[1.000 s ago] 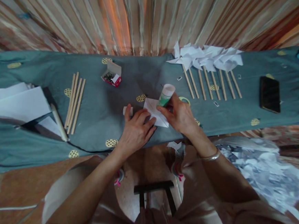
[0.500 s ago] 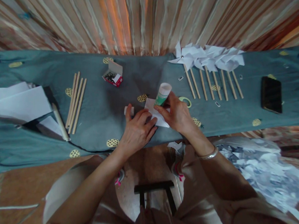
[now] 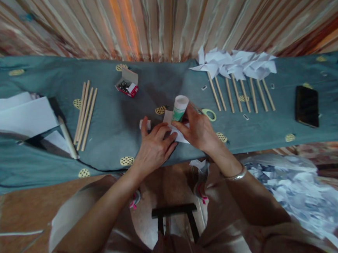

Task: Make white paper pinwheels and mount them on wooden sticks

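Observation:
My right hand (image 3: 200, 130) is closed round a thick white-and-green glue stick (image 3: 179, 111), which stands tilted with its lower end over a small piece of white paper (image 3: 182, 138). The contact of the glue with the paper is hidden by my fingers. My left hand (image 3: 155, 143) lies palm down with fingers spread, its fingertips pressing on the paper's left part. A small white cap (image 3: 148, 124) sits by the outstretched finger on its left side. Just beyond my right hand lie scissors with pale green handles (image 3: 209, 114), partly covered by the hand.
Several paper pinwheels (image 3: 237, 64) on wooden sticks lie at the back right, a black phone (image 3: 307, 106) farther right. An open red box (image 3: 127, 87) of small metal pieces, loose sticks (image 3: 84, 117) and white paper sheets (image 3: 24, 116) are leftward. Paper scraps (image 3: 303, 194) fill a bag below.
My right hand has shifted the glue stick slightly left over the paper, uncovering more of the scissors. My left hand stays nearly in place.

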Action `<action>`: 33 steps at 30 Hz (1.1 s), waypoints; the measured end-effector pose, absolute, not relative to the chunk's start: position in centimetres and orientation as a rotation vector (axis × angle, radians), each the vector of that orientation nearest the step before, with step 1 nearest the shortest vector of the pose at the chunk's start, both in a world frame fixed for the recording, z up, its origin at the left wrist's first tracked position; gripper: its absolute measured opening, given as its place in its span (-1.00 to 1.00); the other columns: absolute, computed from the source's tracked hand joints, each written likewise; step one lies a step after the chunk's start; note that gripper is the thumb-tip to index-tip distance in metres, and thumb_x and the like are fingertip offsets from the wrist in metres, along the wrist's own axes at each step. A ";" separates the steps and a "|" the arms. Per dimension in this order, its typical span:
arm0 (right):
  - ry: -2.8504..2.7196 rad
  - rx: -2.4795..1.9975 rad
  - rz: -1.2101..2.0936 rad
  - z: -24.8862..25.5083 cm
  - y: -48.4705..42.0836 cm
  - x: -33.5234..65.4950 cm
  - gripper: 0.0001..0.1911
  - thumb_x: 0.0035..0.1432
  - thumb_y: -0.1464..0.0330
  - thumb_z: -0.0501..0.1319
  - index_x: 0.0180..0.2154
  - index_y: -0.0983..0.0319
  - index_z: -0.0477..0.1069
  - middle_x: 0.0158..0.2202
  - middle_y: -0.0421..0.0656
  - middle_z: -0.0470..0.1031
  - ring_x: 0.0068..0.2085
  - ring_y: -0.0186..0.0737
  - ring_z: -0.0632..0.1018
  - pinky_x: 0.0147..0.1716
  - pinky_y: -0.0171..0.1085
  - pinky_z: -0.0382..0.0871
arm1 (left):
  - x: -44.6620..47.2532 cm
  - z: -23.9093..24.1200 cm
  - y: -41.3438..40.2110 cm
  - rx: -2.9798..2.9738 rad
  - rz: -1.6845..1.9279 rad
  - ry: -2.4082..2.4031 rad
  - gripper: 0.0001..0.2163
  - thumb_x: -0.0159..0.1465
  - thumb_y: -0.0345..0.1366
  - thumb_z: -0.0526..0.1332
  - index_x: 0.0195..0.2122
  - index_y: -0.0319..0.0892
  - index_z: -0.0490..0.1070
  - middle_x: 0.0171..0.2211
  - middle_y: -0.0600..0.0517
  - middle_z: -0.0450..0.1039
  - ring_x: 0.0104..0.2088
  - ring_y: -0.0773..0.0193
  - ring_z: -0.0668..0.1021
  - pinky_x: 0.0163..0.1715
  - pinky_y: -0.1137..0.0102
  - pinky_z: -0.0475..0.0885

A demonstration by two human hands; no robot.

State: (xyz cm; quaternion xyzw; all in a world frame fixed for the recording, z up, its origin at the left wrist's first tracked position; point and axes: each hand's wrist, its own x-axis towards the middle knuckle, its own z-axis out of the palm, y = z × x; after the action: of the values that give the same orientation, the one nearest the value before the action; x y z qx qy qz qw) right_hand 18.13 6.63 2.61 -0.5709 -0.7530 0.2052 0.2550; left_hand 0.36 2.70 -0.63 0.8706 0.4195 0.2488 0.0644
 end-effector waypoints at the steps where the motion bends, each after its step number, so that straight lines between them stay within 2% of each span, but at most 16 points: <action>1: -2.047 -1.556 0.576 2.7 6.6 18.2 -0.74 0.21 0.18 0.22 -0.16 0.19 0.31 -0.34 -0.08 0.56 -0.30 -0.06 0.59 -0.37 -0.19 0.35 | 0.4 -0.6 2.7 2.629 0.762 1.262 -0.76 0.39 -0.22 0.12 -0.05 -0.14 0.53 -0.07 -0.08 0.51 0.07 0.00 0.52 0.29 -0.34 -0.14; 7: -2.031 -1.554 0.592 2.6 6.2 18.7 -0.72 0.22 0.12 0.21 -0.15 0.15 0.33 -0.37 -0.09 0.57 -0.31 -0.02 0.59 -0.37 -0.18 0.37 | 0.4 -0.7 2.8 2.633 0.787 1.259 -0.78 0.38 -0.24 0.14 -0.06 -0.13 0.52 -0.08 -0.06 0.51 0.08 0.01 0.52 0.31 -0.30 -0.18; 12: -2.019 -1.538 0.560 2.3 6.1 19.2 -0.71 0.19 0.17 0.23 -0.14 0.20 0.31 -0.40 -0.11 0.56 -0.34 -0.06 0.58 -0.39 -0.21 0.35 | 0.4 -0.6 2.7 2.700 0.759 1.265 -0.76 0.41 -0.21 0.09 -0.06 -0.16 0.49 -0.11 -0.05 0.51 0.07 0.05 0.52 0.32 -0.28 -0.22; 24: -1.978 -1.609 0.533 2.4 6.5 19.4 -0.63 0.18 0.17 0.22 -0.06 0.24 0.33 -0.37 -0.08 0.58 -0.36 -0.07 0.58 -0.40 -0.19 0.37 | 0.4 -0.9 2.7 2.662 0.728 1.294 -0.76 0.40 -0.19 0.09 -0.05 -0.09 0.50 -0.09 -0.06 0.51 0.09 0.03 0.51 0.30 -0.31 -0.17; 33: -1.977 -1.582 0.509 2.1 6.7 18.4 -0.74 0.19 0.18 0.23 -0.19 0.19 0.29 -0.40 -0.11 0.55 -0.36 -0.08 0.58 -0.37 -0.18 0.38 | 0.5 -0.6 2.6 2.607 0.731 1.290 -0.79 0.39 -0.23 0.12 -0.05 -0.10 0.48 -0.08 -0.06 0.50 0.10 0.00 0.51 0.31 -0.31 -0.25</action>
State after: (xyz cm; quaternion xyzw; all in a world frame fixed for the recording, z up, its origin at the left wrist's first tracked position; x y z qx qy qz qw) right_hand 18.36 6.70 2.09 -0.5888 -0.7358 0.1895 0.2758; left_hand 0.54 2.61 -0.59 0.8670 0.4291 0.2433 0.0712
